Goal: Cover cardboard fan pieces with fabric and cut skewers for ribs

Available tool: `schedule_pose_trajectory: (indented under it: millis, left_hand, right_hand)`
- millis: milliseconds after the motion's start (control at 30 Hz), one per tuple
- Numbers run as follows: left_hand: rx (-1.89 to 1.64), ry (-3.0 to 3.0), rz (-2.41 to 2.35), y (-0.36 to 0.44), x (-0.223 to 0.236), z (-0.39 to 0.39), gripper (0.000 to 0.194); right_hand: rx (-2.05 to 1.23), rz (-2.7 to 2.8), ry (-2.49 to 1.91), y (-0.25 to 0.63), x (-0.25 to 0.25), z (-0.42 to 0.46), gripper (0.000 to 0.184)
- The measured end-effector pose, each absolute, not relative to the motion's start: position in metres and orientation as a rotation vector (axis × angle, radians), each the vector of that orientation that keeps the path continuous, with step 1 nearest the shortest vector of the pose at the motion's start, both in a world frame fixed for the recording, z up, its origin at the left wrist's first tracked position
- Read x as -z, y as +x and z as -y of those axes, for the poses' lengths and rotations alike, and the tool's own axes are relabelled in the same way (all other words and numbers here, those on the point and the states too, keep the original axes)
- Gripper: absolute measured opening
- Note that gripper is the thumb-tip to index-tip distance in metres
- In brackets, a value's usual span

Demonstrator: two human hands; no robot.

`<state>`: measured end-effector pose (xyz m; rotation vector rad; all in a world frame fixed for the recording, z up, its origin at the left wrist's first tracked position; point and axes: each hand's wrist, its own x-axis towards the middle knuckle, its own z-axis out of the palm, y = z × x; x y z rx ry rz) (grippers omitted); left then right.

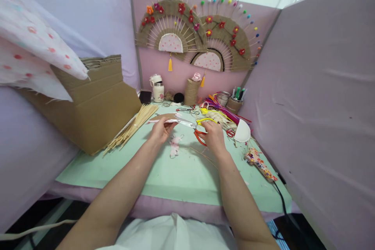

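My right hand (213, 134) is closed round the handles of a pair of scissors (200, 137), one loop red and the other yellow. Their silver blades point left, reaching the work in my left hand (162, 129). That hand pinches a thin brown cardboard piece (164, 116) with a pale edge, seen nearly edge-on. Whether the blades are parted around it I cannot make out. Below the blades, a pink-and-white fabric scrap (175, 146) lies on the green tabletop (187, 181).
Thin bamboo sticks (133, 127) and a large cardboard sheet (102, 105) are at left. A white half-disc (242, 131) and a flower-patterned glue gun (260, 164) with a cord lie right. Behind stand a bottle (158, 91), a twine roll (192, 91) and a pen holder (234, 105).
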<state>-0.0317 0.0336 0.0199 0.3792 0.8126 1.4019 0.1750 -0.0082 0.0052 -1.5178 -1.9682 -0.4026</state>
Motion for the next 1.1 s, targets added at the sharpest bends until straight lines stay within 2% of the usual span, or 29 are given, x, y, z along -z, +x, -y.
schedule_pose_trajectory:
  millis: [200,533,767,967,1100]
  left_hand:
    - [-1.406,0.420,-0.828,-0.032,-0.021,-0.032,0.014]
    - [-1.368,0.433,-0.749,-0.034,-0.020,-0.032,0.006]
    - [-1.326,0.495,-0.687,-0.031,-0.025,-0.026,0.005]
    - [-1.313,0.625,-0.670,-0.025,-0.025,-0.018,0.015]
    - [-1.289,0.732,-0.667,-0.018,-0.021,-0.014,0.013]
  right_hand:
    - [0.310,1.974,-1.509,0.175,-0.005,0.007,0.015]
    - [-0.078,1.406,-1.581,0.178,-0.002,0.008,0.036]
    - [-0.323,1.295,-1.473,0.174,-0.006,0.010,0.038]
    - [-0.642,1.202,-1.251,0.165,-0.003,0.007,0.038]
    - [-0.847,1.180,-1.148,0.157,0.001,0.007,0.039]
